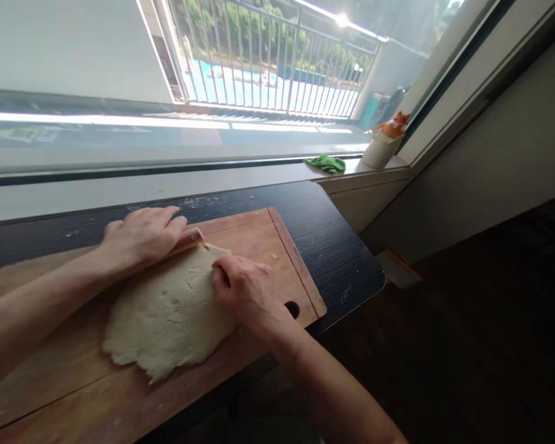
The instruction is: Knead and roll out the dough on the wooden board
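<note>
The right forearm (326, 382) enters nearest the camera, at lower right, and leads to the right hand (247, 287). This hand is positioned at the right edge of the dough (171, 320): fingers curled inward, tips turned under. Whether they pinch the dough cannot be told.

The dough is a flat, pale sheet with an irregular, ragged near edge and shallow creases on its upper face. It lies on the wooden cutting board (247, 231), between the two hands. The rolling pin (193, 237) lies at the far edge of the dough; one end is exposed — the remainder is mostly covered by the left hand (141, 237). The left hand is placed palm down over the pin, fingers bent; their full closure around it is not visible.

The cutting board has a groove near its right end and a dark hole (292, 309) at the near right corner. A small crumb (274, 256) lies right of the dough. The board rests on the black desk (337, 234), which carries white, powdery marks beyond the board.

Beyond the desk runs the windowsill (87, 202). A crumpled green cloth (326, 163) and a pale container (380, 151) — topped in orange — are located at its right end. A metal railing (298, 61) stands outside the window.
</note>
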